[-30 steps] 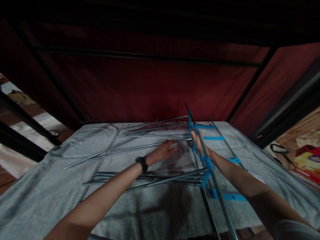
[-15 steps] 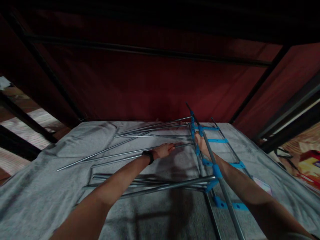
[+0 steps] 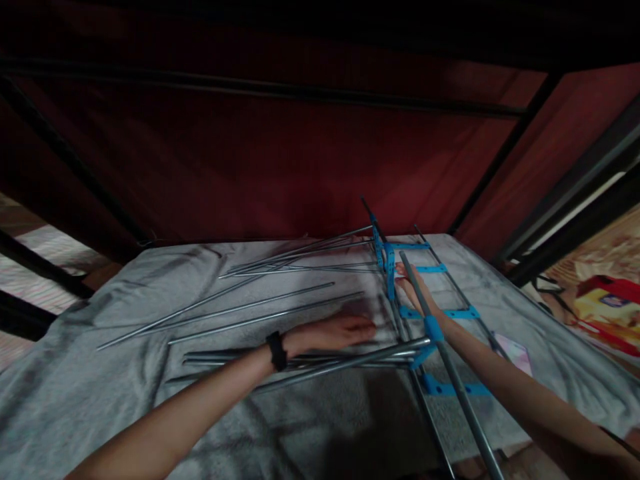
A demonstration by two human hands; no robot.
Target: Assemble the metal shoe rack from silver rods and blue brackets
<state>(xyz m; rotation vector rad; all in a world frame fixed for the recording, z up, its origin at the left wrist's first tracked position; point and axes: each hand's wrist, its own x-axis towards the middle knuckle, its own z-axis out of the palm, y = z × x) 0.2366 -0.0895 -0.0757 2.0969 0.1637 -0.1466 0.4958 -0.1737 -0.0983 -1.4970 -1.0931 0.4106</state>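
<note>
My left hand (image 3: pixel 345 331), a black band on its wrist, reaches over a bundle of metal tubes (image 3: pixel 200 360) with fingers stretched out and nothing held. Just beyond it, two loose metal tubes (image 3: pixel 270 315) lie on the grey blanket. My right hand (image 3: pixel 411 283) has its fingers closed at the edge of an upright blue plastic bracket (image 3: pixel 391 267); part of the grip is hidden. In front of that hand slants a long metal tube (image 3: pixel 457 383), its upper end free beside the bracket. A nearer blue bracket (image 3: pixel 434 330) sits on this tube.
More blue crosspieces (image 3: pixel 457 313) join tubes into a ladder-like frame at right. Thin tubes (image 3: pixel 300 257) fan out leftward from its far end. A flat pale card or packet (image 3: pixel 515 353) lies by the frame. Dark bars and red cloth (image 3: pixel 280 173) enclose the grey blanket (image 3: pixel 110 333).
My left hand has left the loose tube, opened and come nearer. The long tube's upper end now stands apart from the upright bracket it ran through. The view has shifted slightly.
</note>
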